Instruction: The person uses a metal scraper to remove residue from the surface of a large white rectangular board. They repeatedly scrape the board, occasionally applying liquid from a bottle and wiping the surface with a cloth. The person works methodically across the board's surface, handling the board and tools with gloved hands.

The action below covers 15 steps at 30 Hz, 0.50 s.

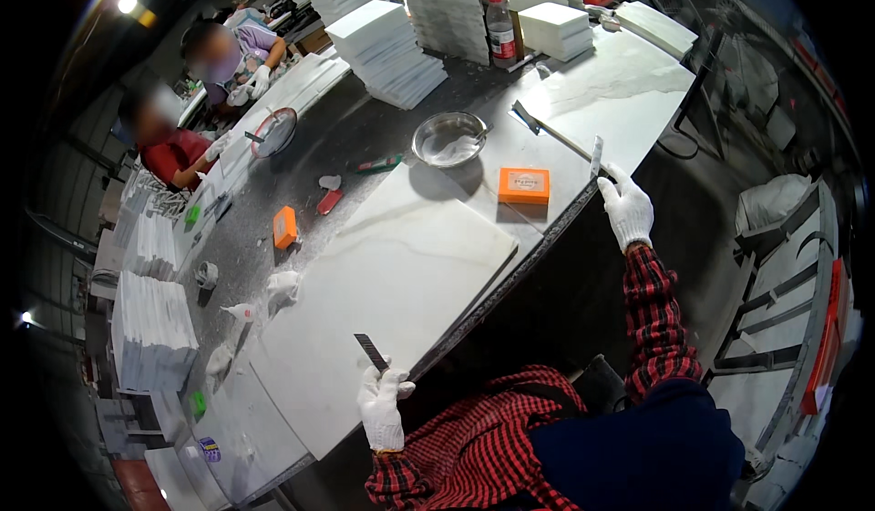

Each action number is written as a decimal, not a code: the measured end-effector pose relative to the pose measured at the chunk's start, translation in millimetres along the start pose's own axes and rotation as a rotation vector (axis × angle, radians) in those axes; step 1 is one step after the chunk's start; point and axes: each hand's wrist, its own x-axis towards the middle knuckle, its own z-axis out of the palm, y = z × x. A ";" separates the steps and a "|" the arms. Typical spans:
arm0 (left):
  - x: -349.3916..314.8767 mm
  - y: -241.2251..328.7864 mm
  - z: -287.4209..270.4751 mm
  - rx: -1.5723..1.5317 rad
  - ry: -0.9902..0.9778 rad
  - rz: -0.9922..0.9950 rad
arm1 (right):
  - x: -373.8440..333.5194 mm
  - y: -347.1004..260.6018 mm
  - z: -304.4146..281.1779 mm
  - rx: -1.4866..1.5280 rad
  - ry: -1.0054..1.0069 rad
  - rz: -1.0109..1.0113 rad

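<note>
The left hand (382, 411) is at the near edge of the veined slab (392, 256); its thumb and fingers pinch a dark blade strip (370, 350). Right of the slab, the right hand (627, 208) pinches a pale strip (596, 154) between thumb and forefinger. An orange box (524, 186) and metal bowl (450, 146) sit beyond the slab's far edge.

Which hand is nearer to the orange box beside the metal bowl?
Right. The right hand is right of the orange box; the left hand is farther off, toward the lower left, by the large white slab.
</note>
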 end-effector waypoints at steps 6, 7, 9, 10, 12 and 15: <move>1.9 -0.2 5.4 0.057 -0.018 -0.008 | 20.4 -1.2 22.8 -0.214 -0.034 0.021; 2.0 -0.7 5.5 0.063 -0.022 -0.013 | 24.4 -2.4 27.2 -0.247 -0.047 0.037; 2.8 -4.1 3.9 0.051 -0.027 -0.010 | 33.6 -6.5 36.8 -0.307 -0.069 0.064; 3.8 -6.2 2.8 0.046 -0.030 -0.009 | 37.2 -5.1 40.6 -0.310 -0.062 0.065; 6.2 -9.3 0.0 0.065 -0.023 -0.018 | 42.6 -5.6 44.4 -0.305 -0.060 0.062; 11.7 -18.0 -4.3 0.072 -0.006 -0.025 | 46.9 -9.6 44.9 -0.293 -0.077 0.079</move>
